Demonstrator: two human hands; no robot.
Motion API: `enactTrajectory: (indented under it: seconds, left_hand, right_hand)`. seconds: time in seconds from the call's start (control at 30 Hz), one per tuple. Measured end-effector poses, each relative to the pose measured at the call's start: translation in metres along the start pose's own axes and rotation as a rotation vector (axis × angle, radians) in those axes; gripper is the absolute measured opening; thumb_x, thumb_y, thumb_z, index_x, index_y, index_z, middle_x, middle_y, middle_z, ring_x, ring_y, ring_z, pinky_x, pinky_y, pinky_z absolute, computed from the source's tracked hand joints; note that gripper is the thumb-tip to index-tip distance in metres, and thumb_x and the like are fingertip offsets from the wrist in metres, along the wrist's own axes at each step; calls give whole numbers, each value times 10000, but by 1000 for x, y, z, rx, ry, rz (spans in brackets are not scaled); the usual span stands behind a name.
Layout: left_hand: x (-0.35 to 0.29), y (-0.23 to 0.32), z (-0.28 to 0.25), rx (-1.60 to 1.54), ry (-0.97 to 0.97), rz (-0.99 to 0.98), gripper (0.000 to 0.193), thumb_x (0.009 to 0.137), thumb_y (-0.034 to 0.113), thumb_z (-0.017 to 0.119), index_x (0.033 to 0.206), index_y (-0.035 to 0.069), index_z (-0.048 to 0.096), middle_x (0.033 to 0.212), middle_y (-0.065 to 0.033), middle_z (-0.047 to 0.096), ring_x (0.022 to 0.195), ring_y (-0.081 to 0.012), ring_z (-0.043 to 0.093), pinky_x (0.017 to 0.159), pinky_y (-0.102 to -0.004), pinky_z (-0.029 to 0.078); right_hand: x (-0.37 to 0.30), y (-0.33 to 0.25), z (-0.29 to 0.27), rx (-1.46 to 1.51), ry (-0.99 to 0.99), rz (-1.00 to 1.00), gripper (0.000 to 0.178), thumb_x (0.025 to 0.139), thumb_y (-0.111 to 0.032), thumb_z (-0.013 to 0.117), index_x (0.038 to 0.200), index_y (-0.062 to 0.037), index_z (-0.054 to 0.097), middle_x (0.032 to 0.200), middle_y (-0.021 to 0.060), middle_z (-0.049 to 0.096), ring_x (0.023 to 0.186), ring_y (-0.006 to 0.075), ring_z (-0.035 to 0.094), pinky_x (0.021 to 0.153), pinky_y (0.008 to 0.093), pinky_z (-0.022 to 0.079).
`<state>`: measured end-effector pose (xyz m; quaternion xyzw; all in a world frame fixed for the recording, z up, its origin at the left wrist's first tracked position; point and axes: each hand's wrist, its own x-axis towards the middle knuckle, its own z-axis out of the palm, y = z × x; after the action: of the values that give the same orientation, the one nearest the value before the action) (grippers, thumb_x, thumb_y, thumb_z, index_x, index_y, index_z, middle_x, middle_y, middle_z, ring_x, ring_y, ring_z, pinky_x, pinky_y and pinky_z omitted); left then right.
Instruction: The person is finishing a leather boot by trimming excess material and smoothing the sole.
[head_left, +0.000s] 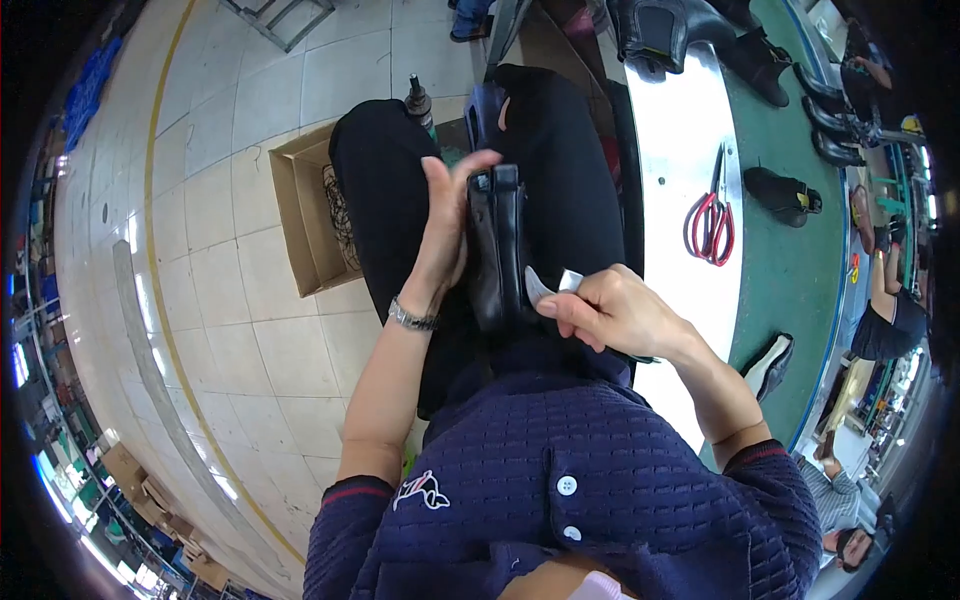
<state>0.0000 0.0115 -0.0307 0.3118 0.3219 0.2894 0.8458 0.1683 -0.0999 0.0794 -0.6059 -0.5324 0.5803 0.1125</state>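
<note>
A black leather shoe (488,250) lies lengthwise between my thighs, its narrow end pointing away from me. Along its left side rests my left hand (447,222), with thumb and forefinger spread and the palm against or close beside the leather. Closed around a small knife (537,287) is my right hand (610,306), just right of the shoe's near end. The knife's curved, pale blade points at the shoe, but most of its handle is hidden in my fist. A small white piece (570,281) shows above my right fingers; I cannot tell whether it belongs to the knife.
On my right, a metal bench edge (690,130) holds red-handled scissors (711,222). Beyond it, several black shoes and boots (780,195) sit on a green surface (795,265). An open cardboard box (296,225) and a dark bottle (420,104) stand by my left leg.
</note>
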Motion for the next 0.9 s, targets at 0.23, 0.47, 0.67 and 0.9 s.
enactTrajectory:
  seconds: [0.23,0.47,0.67,0.9]
  left_hand:
    - [4,-11,17,202,2,-162,955,888,780,54,764,30,631,729,-93,631,711,-177,620,686,-271,496]
    - [-5,34,52,380,-166,42,964,900,745,-3,737,15,606,696,-87,600,674,-171,574,666,-280,463]
    - [15,64,77,-221,-543,-20,935,908,743,37,726,3,578,683,-157,605,693,-288,584,731,-360,470]
    - [50,78,86,-576,-388,-265,682,1006,582,229,1268,23,518,1186,-218,615,1088,-387,593,1086,-500,364]
  right_hand:
    - [-18,86,-14,-361,626,276,303,965,-245,570,977,31,694,776,208,676,710,318,691,650,392,533]
    - [-44,142,-23,-753,876,446,438,872,-102,639,1292,-31,534,1191,208,588,1067,361,607,894,437,509]
    - [-1,56,-46,-374,631,-490,911,552,-118,850,1378,-78,468,1394,163,456,1304,360,428,1103,464,323]
    - [-14,53,-51,120,527,-612,679,604,-277,890,1150,24,621,981,159,672,877,245,667,809,325,518]
